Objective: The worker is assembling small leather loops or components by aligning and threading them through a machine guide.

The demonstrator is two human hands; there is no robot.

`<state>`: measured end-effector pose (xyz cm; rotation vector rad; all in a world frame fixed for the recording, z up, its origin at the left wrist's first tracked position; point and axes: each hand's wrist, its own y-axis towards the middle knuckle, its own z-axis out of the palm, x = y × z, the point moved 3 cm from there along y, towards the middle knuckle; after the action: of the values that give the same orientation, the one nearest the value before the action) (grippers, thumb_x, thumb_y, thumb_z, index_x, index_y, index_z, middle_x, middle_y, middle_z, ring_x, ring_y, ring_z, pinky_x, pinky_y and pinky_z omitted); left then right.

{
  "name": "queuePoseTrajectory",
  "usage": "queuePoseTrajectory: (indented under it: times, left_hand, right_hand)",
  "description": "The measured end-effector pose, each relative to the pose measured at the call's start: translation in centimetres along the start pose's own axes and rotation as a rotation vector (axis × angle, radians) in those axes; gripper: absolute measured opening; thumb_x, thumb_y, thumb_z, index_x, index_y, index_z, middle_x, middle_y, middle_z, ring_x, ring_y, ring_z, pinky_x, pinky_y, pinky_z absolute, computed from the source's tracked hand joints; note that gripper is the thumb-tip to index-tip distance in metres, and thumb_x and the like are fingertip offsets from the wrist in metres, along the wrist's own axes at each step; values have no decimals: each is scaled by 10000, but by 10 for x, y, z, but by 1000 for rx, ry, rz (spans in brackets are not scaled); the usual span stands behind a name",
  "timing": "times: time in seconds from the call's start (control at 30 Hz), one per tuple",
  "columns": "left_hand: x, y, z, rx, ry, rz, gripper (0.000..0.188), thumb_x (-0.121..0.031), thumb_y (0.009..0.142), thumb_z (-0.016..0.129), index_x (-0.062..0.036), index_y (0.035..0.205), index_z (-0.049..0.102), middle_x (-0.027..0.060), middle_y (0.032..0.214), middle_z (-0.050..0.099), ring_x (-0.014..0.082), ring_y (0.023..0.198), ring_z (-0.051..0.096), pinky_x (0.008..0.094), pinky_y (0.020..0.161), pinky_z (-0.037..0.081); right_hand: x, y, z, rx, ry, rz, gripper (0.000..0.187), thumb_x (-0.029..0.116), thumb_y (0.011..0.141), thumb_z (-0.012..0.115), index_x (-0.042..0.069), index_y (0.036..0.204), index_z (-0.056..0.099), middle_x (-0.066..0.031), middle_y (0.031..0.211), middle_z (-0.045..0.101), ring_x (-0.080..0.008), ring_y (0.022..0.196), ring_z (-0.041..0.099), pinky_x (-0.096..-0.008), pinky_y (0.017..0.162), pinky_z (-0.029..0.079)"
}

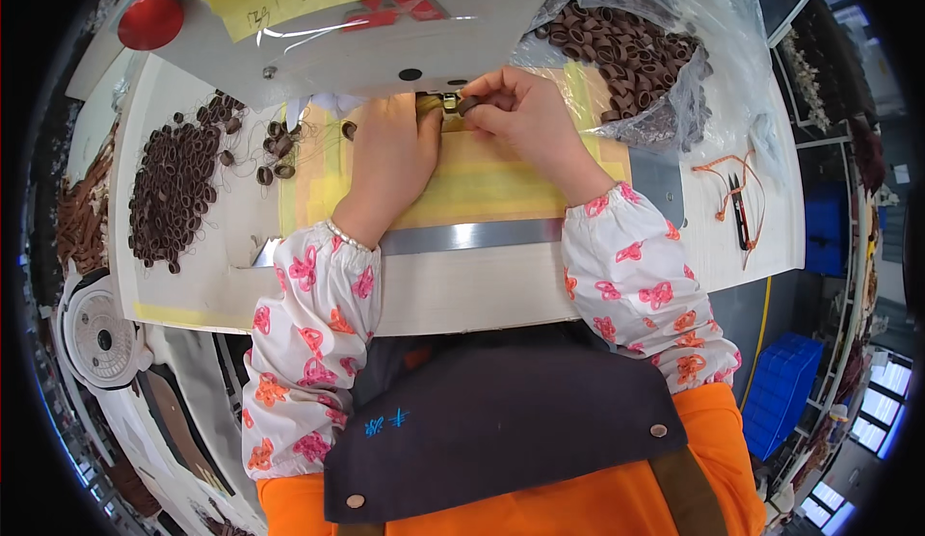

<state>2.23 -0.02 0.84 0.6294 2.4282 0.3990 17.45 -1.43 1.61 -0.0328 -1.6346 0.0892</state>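
Note:
My right hand [525, 117] is closed in a pinch on a small brown loop [469, 105], just right of the metal presser foot [450, 102] of a sewing machine [318, 64]. Left of the foot, my left hand [390, 150] lies flat on the taped machine bed, its thumb close to the foot. The machine head hides its fingertips. Beside that hand, another brown loop [349, 130] hangs among loose threads. Yellow tape [482, 194] covers the bed under both hands.
Several stitched brown loops [173, 184] are heaped at the left, with a few more [279, 146] trailing threads nearer the machine. A clear plastic bag [674, 121] of brown loops [636, 59] spreads at the far right. Thread snips [739, 210] with an orange cord lie on the right.

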Motion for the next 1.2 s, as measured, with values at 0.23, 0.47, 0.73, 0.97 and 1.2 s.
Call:
queuePoseTrajectory:
  times: [0.23, 0.47, 0.73, 0.97, 1.2]
  left_hand:
    - [8, -5, -6, 120, -401, -259, 251, -190, 807, 613, 51, 859, 569, 107, 736, 599, 151, 652, 577, 278, 589, 436]
    - [-6, 6, -16, 299, -575, -157, 215, -190, 799, 612, 19, 847, 616, 92, 662, 605, 134, 575, 557, 258, 552, 426]
    - [0, 6, -17, 264, -489, -19, 147, -145, 780, 611, -6, 828, 624, 116, 636, 585, 203, 547, 526, 284, 537, 405]
    - [6, 5, -16, 295, -458, -144, 188, -139, 796, 612, 22, 893, 617, 55, 723, 599, 104, 656, 537, 232, 601, 424]
    - [15, 6, -2, 140, -419, -289, 254, -248, 747, 658, -6, 826, 668, 84, 643, 639, 131, 534, 566, 249, 552, 447]
  right_hand:
    - [-9, -2, 6, -48, 185, -20, 126, -40, 734, 569, -32, 859, 552, -53, 791, 602, -84, 676, 591, -215, 595, 481]
    - [1, -17, 24, -137, -485, -525, 212, -30, 671, 590, 7, 872, 533, -94, 800, 553, -237, 648, 573, -312, 561, 478]
    - [5, -24, 32, -40, -796, -826, 250, 9, 674, 576, 38, 913, 508, -103, 823, 538, -278, 659, 567, -351, 539, 473]
    - [4, -13, 21, -120, -434, -456, 157, 2, 669, 622, -3, 801, 537, -117, 694, 561, -253, 605, 574, -320, 515, 458]
    - [1, -1, 11, -185, -583, -428, 112, 57, 708, 642, -12, 795, 628, -119, 718, 626, -191, 604, 602, -281, 559, 478]
